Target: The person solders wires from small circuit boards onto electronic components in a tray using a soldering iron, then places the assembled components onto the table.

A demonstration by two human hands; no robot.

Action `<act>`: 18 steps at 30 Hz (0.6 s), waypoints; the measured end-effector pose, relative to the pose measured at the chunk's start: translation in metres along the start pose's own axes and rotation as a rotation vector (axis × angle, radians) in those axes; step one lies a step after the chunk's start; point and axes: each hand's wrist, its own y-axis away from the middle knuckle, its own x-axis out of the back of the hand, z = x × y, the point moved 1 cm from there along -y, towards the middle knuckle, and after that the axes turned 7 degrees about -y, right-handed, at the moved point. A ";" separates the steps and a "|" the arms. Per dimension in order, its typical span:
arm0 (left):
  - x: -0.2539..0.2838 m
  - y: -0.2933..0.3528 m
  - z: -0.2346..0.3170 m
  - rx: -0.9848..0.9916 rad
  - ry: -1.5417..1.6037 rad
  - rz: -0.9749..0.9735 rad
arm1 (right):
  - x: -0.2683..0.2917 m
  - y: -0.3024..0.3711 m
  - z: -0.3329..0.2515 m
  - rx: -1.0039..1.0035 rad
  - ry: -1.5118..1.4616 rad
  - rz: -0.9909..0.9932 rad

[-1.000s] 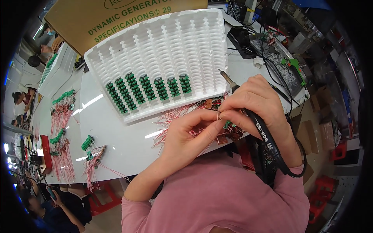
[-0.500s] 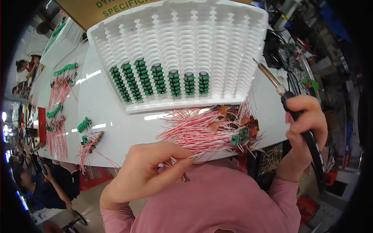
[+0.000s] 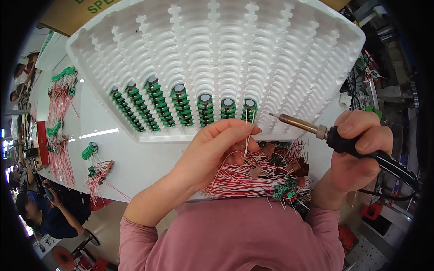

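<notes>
Pinched between the thumb and fingers of my left hand are thin white wires, their ends standing up above the fingertips. My right hand grips a soldering iron by its dark handle. Its metal tip points left, a short way right of the wire ends and apart from them. Behind both hands lies a white foam tray whose near slots hold rows of green round parts with grey discs on top. Below my left hand spreads a pile of red and white wires with small green circuit boards.
On the left of the white table lie a loose green coil-like stack, a wired board and more wired bundles. A cardboard box stands behind the tray. The iron's black cable loops at right. Another person sits far left.
My left hand has risen forward to the tray's near edge with the wires. The soldering iron has swung from pointing up and away to pointing left, close to the wire ends.
</notes>
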 end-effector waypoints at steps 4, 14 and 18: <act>0.007 -0.007 -0.002 0.001 0.036 0.042 | -0.012 -0.005 0.016 0.001 0.027 0.003; 0.014 -0.010 -0.003 0.033 0.045 0.025 | -0.023 -0.002 0.029 -0.066 0.044 0.047; 0.015 -0.009 -0.002 0.046 0.059 0.039 | -0.024 -0.001 0.031 -0.118 0.004 0.031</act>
